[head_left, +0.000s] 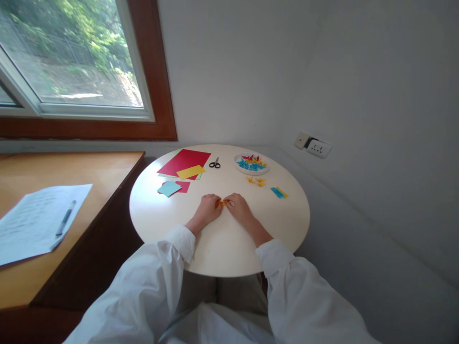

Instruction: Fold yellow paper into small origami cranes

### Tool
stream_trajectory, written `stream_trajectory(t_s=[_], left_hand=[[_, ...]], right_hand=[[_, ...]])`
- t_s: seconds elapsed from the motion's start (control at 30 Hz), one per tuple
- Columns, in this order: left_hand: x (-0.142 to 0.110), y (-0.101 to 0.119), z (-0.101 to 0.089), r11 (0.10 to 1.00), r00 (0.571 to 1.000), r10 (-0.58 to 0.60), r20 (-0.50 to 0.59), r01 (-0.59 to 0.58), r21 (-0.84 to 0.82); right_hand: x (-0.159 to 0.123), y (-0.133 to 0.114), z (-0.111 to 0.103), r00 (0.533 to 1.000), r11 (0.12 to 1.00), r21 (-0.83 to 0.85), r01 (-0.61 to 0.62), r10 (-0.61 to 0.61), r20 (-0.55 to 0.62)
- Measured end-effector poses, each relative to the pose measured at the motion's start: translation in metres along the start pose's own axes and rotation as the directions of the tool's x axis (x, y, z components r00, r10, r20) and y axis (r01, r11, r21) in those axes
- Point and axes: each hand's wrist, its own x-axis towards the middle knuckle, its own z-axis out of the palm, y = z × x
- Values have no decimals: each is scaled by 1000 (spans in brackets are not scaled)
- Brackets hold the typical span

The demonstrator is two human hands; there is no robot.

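Over the middle of the round white table (222,253), my left hand (209,207) and my right hand (239,208) meet at the fingertips. Both are closed on a small yellow piece of folded paper (224,203), mostly hidden by the fingers. To the right of my hands lie a few yellow folded paper cranes (256,181). Beyond them, a white plate (253,173) holds many small blue, yellow and red folded figures. Blue folded strips (277,192) and yellow ones lie farther right. Square blue paper sheets (169,188) rest on red ones to the left.
Black-handled scissors (214,164) lie toward the back of the table. Beside them are a large red sheet (184,161) and a yellow strip of paper (191,172). A wooden desk (107,167) on the left carries written paper (32,215) and a pen (66,218).
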Motion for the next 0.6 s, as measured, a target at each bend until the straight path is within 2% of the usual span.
stream_trajectory(t_s=[0.6], left_hand=[[0,1,-1,1000,1000,0,25,0,-26]], right_hand=[[-4,-2,-2,998,998,-53,-37,33,-62]])
